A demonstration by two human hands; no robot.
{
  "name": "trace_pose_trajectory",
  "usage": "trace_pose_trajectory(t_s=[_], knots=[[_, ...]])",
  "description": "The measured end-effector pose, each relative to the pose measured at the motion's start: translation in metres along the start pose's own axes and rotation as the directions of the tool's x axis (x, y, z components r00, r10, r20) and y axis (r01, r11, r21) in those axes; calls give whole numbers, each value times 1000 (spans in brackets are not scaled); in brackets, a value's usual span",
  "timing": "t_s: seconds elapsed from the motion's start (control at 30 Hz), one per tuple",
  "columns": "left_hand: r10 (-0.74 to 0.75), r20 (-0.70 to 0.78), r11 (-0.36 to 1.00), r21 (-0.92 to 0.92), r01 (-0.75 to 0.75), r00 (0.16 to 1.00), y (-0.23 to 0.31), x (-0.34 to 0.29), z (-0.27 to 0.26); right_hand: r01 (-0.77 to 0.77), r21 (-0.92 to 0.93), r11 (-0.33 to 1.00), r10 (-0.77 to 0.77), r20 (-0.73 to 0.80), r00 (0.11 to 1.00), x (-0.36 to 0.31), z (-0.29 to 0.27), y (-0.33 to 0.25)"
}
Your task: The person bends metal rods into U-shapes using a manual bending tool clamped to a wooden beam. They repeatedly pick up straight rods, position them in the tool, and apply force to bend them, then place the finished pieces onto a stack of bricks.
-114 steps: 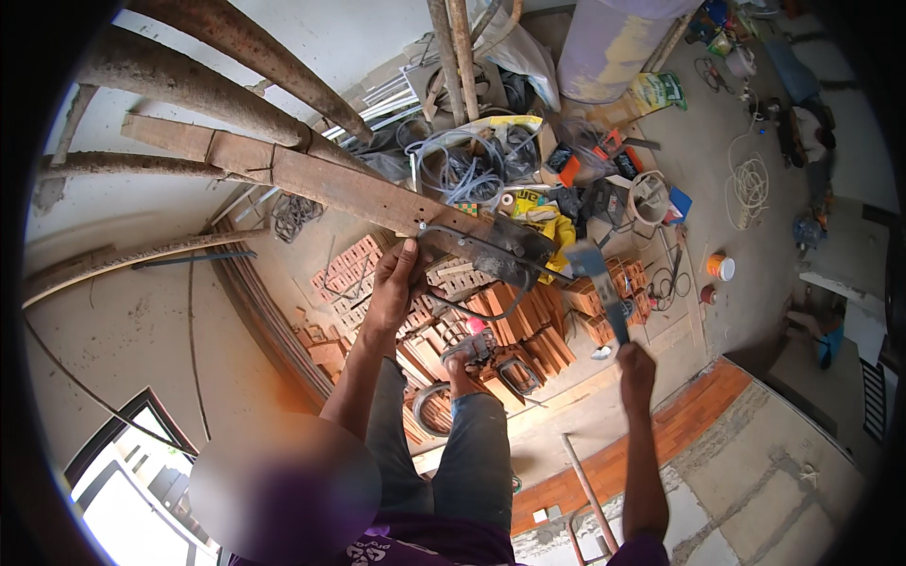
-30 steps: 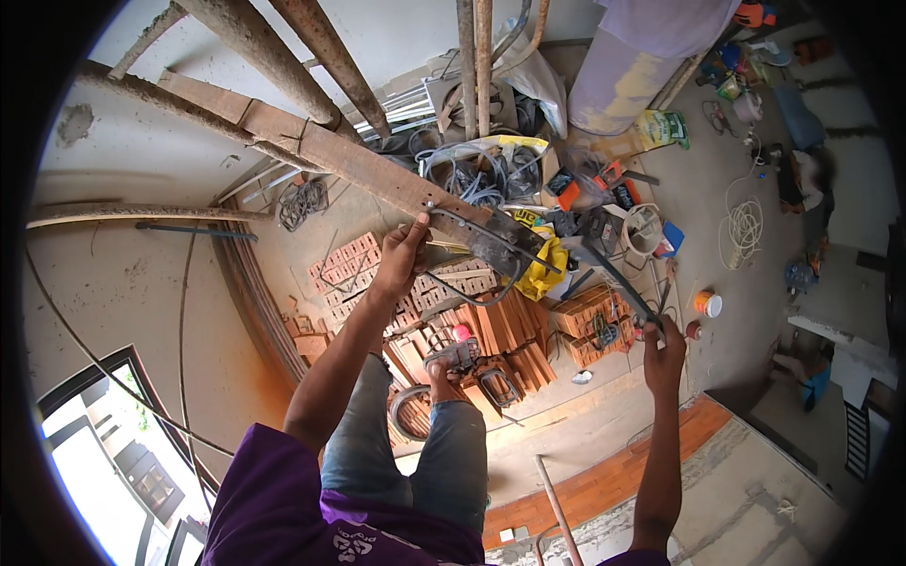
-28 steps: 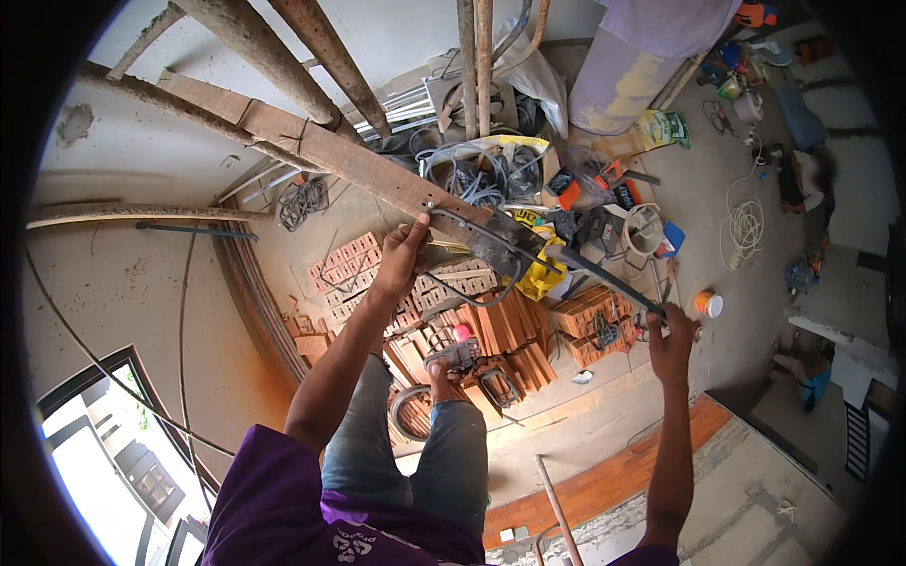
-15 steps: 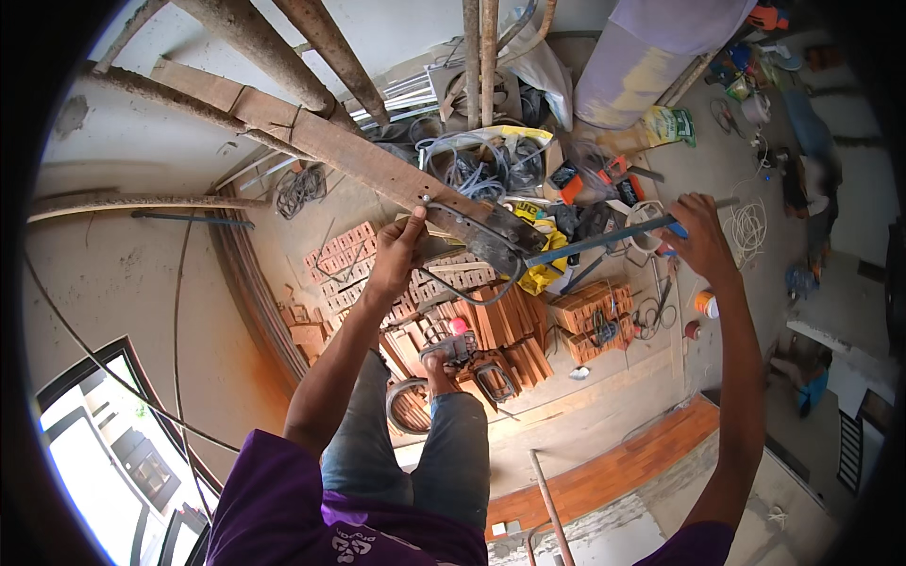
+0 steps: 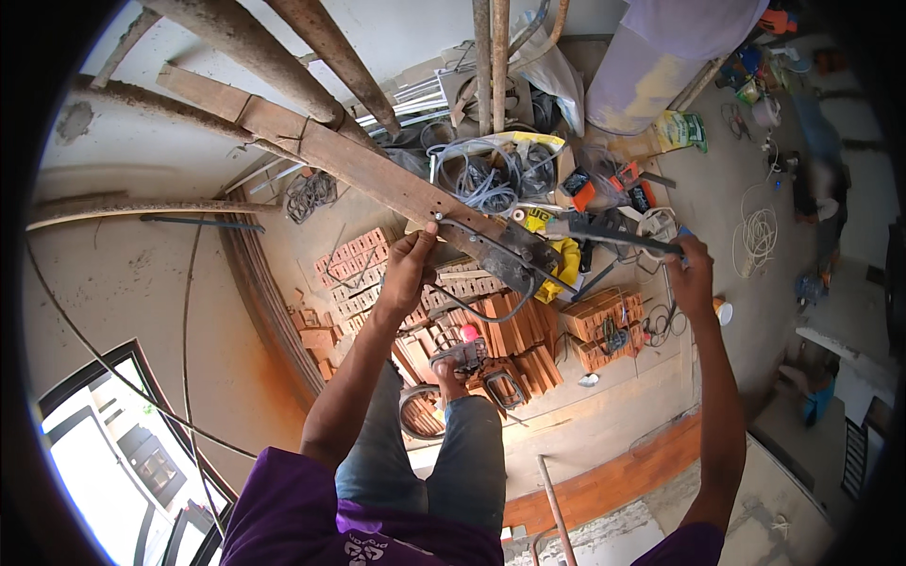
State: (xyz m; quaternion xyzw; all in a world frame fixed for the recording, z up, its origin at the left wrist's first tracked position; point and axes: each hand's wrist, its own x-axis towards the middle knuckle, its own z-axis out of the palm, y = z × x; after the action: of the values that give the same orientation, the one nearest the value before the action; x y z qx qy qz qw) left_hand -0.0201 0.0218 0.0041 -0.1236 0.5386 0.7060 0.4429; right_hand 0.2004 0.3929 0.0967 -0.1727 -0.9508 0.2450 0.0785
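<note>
A long wooden plank (image 5: 354, 172) slopes down from the upper left. Its lower end carries a dark metal plate (image 5: 514, 259) with bolts or pegs. My left hand (image 5: 408, 272) is closed at the plank's edge, thumb up, gripping a thin dark metal rod (image 5: 486, 238). The rod lies along the plate, and a curved length loops beneath it. Out to the right, my right hand (image 5: 694, 272) is closed round the end of a flat dark metal bar (image 5: 618, 234). That bar's far end hangs above the plate's right side, apart from it.
Rusty poles (image 5: 344, 71) stand around the plank. Below lie stacked bricks (image 5: 354, 259), reddish wooden strips (image 5: 519, 330) and a brick pile (image 5: 604, 325). Coiled hoses (image 5: 486, 174), a yellow bag (image 5: 562, 269) and white cable (image 5: 755, 236) clutter the floor.
The bar in my right hand has come away from the plate and swung, its far end now higher. My right hand is slightly lower; my left hand keeps its place on the plank.
</note>
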Motion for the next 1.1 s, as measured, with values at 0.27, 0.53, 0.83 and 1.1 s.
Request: trace_pose_trajectory(t_s=[0.27,0.53,0.83,1.1], knots=[[3,-16,1000,24,-3,1000,4,1,3,-66,-139,988,72,39,997,-26,15,-6],[8,-14,998,62,-7,1000,6,1,0,89,-236,968,-42,197,980,-4,-30,9],[71,0,996,56,-71,997,6,-3,13,363,-303,881,-204,450,869,93,-42,-2],[139,16,989,44,-140,990,-5,4,3,480,-223,849,-380,374,846,123,-21,7]])
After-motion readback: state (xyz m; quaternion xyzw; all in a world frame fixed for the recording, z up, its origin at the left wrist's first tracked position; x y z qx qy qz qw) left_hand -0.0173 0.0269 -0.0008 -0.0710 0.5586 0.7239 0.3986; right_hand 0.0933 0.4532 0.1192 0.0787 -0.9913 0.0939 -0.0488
